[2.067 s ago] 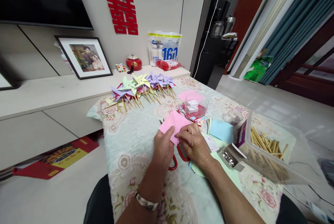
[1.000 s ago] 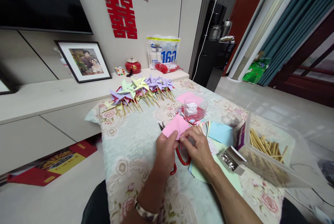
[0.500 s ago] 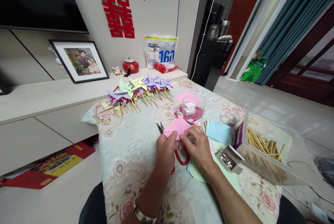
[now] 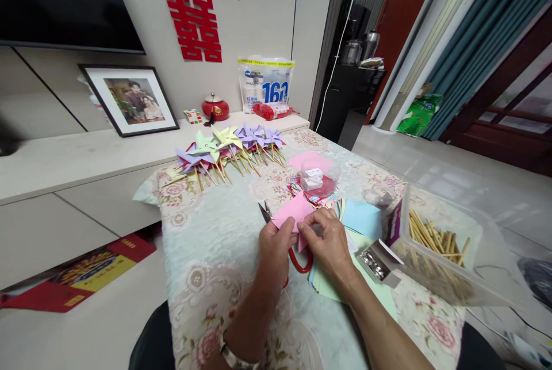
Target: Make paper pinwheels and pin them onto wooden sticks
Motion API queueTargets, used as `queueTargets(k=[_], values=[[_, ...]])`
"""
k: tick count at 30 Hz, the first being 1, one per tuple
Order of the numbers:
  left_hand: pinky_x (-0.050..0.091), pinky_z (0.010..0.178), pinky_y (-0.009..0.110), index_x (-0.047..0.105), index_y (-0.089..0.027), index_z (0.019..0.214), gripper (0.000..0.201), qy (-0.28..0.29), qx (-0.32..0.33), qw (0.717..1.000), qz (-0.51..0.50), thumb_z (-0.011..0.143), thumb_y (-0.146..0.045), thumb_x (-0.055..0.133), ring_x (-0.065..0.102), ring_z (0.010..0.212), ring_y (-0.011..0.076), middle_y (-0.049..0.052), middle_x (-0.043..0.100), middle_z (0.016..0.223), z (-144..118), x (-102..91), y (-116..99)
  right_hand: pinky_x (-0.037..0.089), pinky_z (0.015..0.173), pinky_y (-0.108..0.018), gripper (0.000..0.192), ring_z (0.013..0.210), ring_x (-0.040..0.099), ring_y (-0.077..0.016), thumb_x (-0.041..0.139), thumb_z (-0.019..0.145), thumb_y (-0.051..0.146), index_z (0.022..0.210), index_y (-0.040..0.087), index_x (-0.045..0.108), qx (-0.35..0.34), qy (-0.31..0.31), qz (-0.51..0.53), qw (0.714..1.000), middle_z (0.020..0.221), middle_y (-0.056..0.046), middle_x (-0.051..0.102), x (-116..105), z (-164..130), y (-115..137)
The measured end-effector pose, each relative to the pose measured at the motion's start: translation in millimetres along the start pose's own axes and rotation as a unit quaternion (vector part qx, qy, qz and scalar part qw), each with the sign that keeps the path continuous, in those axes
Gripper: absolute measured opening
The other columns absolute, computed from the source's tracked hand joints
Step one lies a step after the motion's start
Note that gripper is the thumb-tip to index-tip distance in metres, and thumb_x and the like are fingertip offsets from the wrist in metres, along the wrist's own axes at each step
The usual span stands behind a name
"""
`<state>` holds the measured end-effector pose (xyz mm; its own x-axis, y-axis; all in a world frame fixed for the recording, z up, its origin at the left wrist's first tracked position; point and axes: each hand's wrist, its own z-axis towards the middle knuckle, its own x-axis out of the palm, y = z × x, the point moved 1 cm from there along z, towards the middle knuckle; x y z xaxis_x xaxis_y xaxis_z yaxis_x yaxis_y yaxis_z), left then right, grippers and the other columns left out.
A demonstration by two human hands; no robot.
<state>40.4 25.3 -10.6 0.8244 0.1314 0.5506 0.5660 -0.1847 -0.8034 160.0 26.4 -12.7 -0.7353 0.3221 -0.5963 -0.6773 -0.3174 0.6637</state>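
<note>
A pink paper square (image 4: 292,213) is pinched at its near edge by the left hand (image 4: 272,249) and the right hand (image 4: 330,242), each grip clamped on the paper, just above red-handled scissors (image 4: 297,259) lying on the table (image 4: 215,255). Beyond the scissors, paper pinwheels (image 4: 224,149) are laid in a row; right of them stands a clear box of wooden sticks (image 4: 435,243).

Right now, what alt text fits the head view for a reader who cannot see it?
Both hands, left hand and right hand, pinch a pink paper square above red-handled scissors on a flowered tablecloth. Finished paper pinwheels lie beyond; a clear box of wooden sticks sits right.
</note>
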Motion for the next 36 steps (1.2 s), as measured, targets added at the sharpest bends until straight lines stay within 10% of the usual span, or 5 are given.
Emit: queueTargets(k=[25, 32, 36], values=[[0.055, 0.068, 0.031, 0.071, -0.012, 0.1, 0.041, 0.008, 0.004, 0.999, 0.048, 0.064, -0.03, 0.08, 0.071, 0.072, 0.021, 0.008, 0.076, 0.085, 5.8, -4.2, 2.0, 0.045, 0.078, -0.04, 0.01, 0.082, 0.057, -0.0248, 0.071, 0.076, 0.028, 0.076, 0.022, 0.063, 0.047, -0.055, 0.022, 0.997, 0.078, -0.003, 0.064, -0.8, 1.6, -0.8], [0.053, 0.06, 0.027, 0.067, -0.014, 0.096, 0.043, -0.011, -0.029, 0.994, 0.103, 0.059, -0.027, 0.083, 0.067, 0.061, 0.0162, 0.005, 0.074, 0.077, 9.6, -13.5, -9.7, 0.05, 0.089, -0.045, 0.066, 0.113, 0.058, -0.0296, 0.075, 0.074, 0.033, 0.137, 0.025, 0.055, 0.087, -0.042, 0.172, 0.98, 0.133, -0.012, 0.058, -6.3, 4.1, -1.2], [0.051, 0.056, 0.026, 0.063, -0.014, 0.098, 0.043, 0.058, -0.056, 0.99, 0.112, 0.06, -0.026, 0.08, 0.066, 0.058, 0.016, 0.005, 0.074, 0.078, 9.8, -16.7, -15.5, 0.053, 0.081, -0.04, 0.083, 0.099, 0.067, -0.0257, 0.078, 0.074, 0.035, 0.148, 0.024, 0.041, 0.192, 0.023, 0.374, 0.907, 0.118, -0.01, 0.069, -11.1, 5.8, -5.8]])
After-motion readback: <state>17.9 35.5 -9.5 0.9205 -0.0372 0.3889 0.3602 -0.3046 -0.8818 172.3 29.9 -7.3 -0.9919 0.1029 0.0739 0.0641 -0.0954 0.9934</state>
